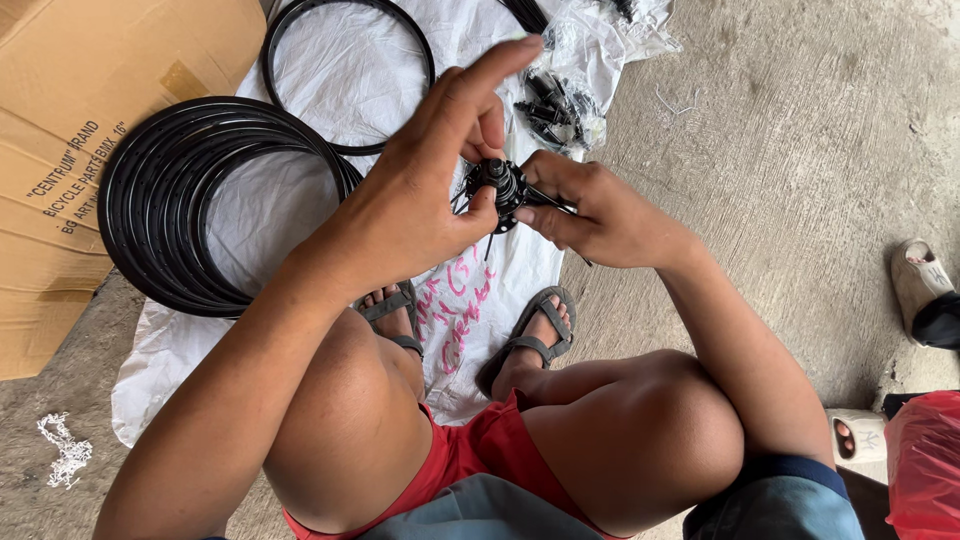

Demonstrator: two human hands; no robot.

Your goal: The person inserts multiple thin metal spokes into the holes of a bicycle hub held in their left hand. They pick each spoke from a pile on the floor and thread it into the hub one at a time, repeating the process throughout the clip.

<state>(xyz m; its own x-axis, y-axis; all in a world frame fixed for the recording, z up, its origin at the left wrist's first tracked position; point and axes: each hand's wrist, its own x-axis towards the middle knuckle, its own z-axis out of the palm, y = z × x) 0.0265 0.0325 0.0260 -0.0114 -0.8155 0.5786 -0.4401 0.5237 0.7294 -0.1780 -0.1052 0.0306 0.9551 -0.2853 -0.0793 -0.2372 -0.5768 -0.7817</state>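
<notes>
Black metal wheel hub (pixel 503 188) with thin dark spokes poking out sits up in the air between both hands, above the white plastic sheet (pixel 330 70), its axle pointing roughly up at the camera. Left hand (pixel 420 190) pinches the hub's left flank, thumb and bent fingers closed on it, forefinger stretched away far-right; right hand (pixel 600 215) clamps its right side, fingers curled on a spoke. Stacked black bicycle rims (pixel 165 215) lie left, beside a brown cardboard box (pixel 60 150).
</notes>
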